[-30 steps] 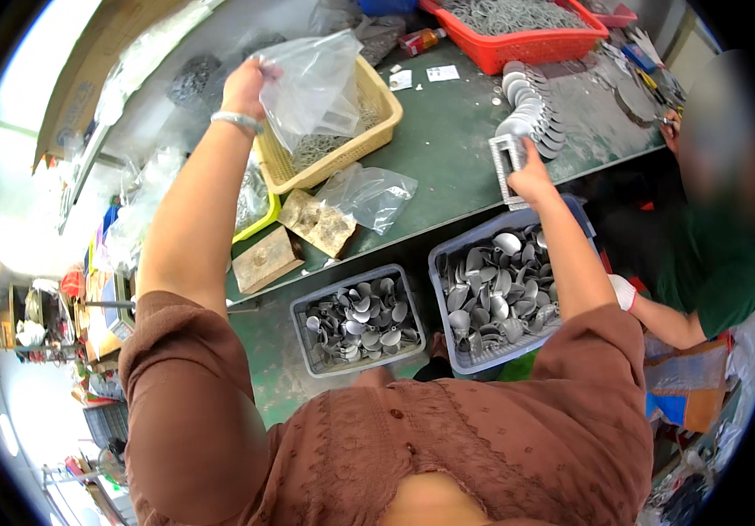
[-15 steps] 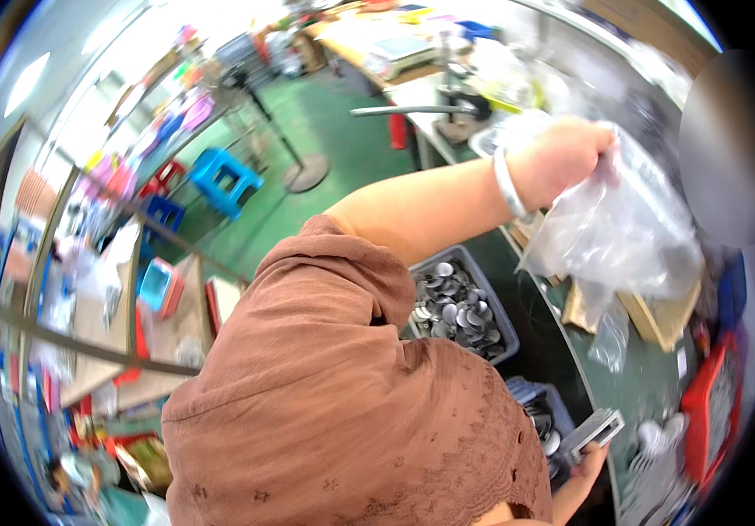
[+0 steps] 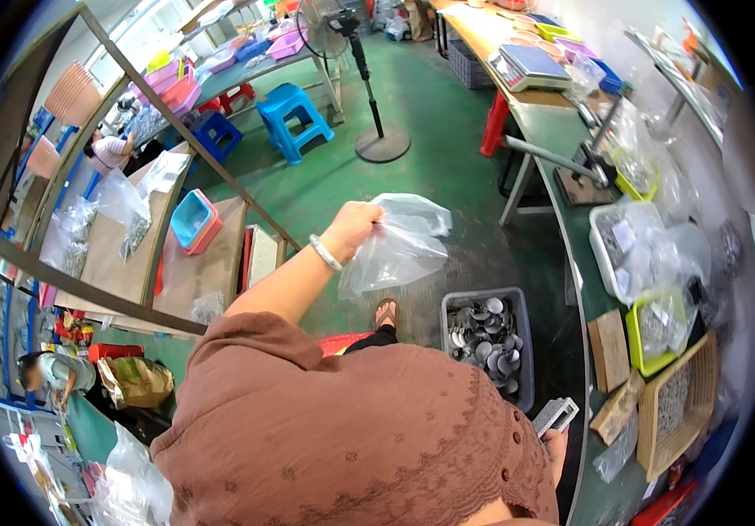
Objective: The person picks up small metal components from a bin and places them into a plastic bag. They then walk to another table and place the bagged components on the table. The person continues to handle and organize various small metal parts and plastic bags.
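Observation:
My left hand (image 3: 355,230), a light bangle at its wrist, is closed on the top of a clear plastic bag (image 3: 405,252). The bag hangs limp and looks empty, out over the green floor. Low on the right, my right hand (image 3: 558,447) grips a grey rectangular piece (image 3: 556,417) with a slot-like opening; its exact kind I cannot make out. That hand is partly hidden by my brown top. Between the two hands stands a grey plastic crate (image 3: 528,342) holding many round, shiny grey metal pieces (image 3: 493,337).
Along the right runs a green workbench (image 3: 574,351) with a wicker basket (image 3: 697,394), wooden blocks (image 3: 607,351) and a lime tray (image 3: 653,359). A metal-framed shelf (image 3: 114,302) stands on the left. Farther off are a blue stool (image 3: 294,118) and a standing fan (image 3: 383,145). Two people are at left.
My left hand has swung the plastic bag leftward, from over the workbench to above the floor. The view has turned to the right hand staying low with the grey piece.

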`<move>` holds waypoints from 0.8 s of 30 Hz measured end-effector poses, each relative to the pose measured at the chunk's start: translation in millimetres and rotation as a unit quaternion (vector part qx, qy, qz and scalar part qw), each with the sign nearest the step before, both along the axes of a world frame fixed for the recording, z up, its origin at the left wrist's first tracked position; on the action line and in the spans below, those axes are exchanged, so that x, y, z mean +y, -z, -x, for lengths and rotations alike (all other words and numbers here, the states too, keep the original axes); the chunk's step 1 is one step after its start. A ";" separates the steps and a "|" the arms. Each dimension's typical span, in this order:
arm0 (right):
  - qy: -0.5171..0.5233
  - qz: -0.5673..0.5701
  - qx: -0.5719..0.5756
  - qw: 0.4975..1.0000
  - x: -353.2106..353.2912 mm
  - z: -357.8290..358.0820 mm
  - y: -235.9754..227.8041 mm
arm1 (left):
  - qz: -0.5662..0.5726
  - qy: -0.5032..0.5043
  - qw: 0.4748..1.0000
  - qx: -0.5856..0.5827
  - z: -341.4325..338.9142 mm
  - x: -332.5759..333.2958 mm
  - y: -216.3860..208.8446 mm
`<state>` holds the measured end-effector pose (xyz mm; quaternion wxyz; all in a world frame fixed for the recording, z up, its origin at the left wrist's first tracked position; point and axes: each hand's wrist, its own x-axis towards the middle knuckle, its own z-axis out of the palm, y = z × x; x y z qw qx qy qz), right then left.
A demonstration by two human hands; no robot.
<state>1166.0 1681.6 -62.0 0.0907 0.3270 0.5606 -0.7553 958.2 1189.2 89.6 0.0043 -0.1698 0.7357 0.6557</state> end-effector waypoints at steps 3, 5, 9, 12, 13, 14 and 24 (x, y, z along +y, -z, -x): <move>-0.015 -0.022 0.001 1.000 -41.1 49.6 4.9 | 0.011 -0.011 1.000 0.021 37.6 -74.0 24.1; -0.025 -0.013 0.015 0.999 -67.2 87.0 21.7 | -0.003 -0.041 0.999 0.032 64.5 -113.5 35.2; -0.057 -0.013 0.016 0.998 -170.2 185.3 6.8 | -0.048 -0.117 0.991 -0.043 94.1 -202.4 62.5; -0.094 0.024 0.027 0.995 -245.8 264.1 6.9 | -0.033 -0.144 0.988 -0.050 103.7 -249.5 61.4; -0.112 0.041 0.032 0.992 -271.2 290.1 7.0 | -0.030 -0.156 0.986 -0.051 104.9 -268.2 57.0; -0.130 0.056 0.039 0.989 -293.9 313.4 6.4 | -0.028 -0.161 0.986 -0.041 107.7 -286.7 53.1; -0.263 0.128 0.056 0.954 -484.6 538.9 12.4 | -0.022 -0.269 0.962 0.043 142.3 -399.8 4.9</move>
